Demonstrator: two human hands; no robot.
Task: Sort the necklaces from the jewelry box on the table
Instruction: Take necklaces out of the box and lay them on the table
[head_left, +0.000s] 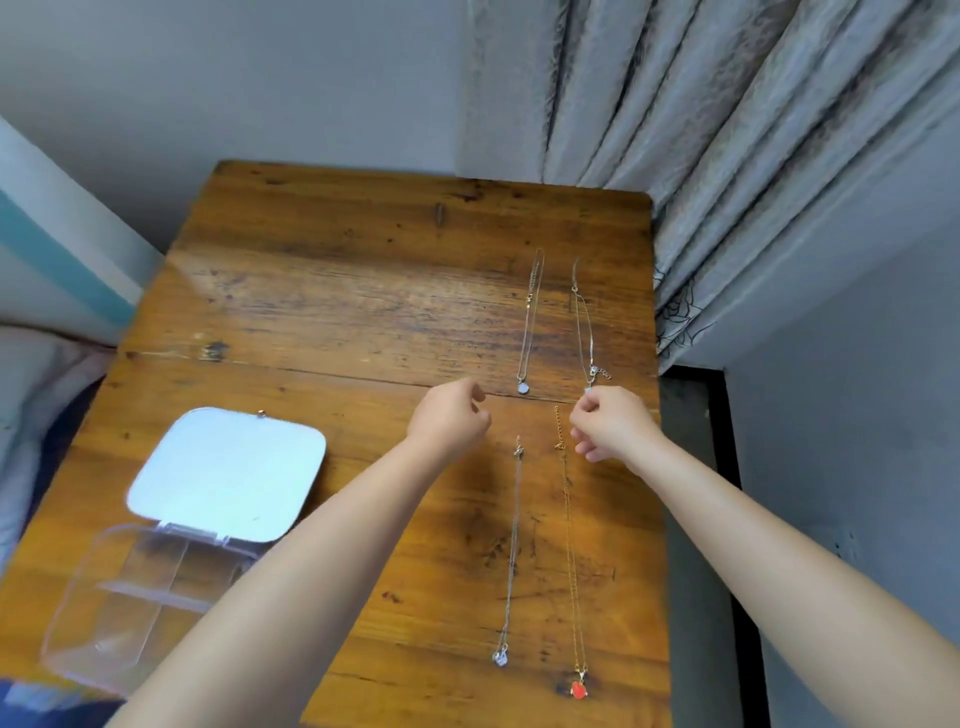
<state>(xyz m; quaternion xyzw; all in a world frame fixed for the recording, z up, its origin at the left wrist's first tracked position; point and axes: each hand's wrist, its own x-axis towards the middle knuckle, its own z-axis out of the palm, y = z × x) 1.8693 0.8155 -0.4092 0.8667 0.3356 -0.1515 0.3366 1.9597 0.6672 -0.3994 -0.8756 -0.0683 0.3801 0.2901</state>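
four necklaces (530, 322) lie in rows at the desk's (322, 291) three o'clock; the jewelry box (156, 587) looks empty at eight. both hands (610, 423) loosely curled, seemingly gripping nothing. next: final straightening, likely.

Head view, steeply down over table (332, 312)
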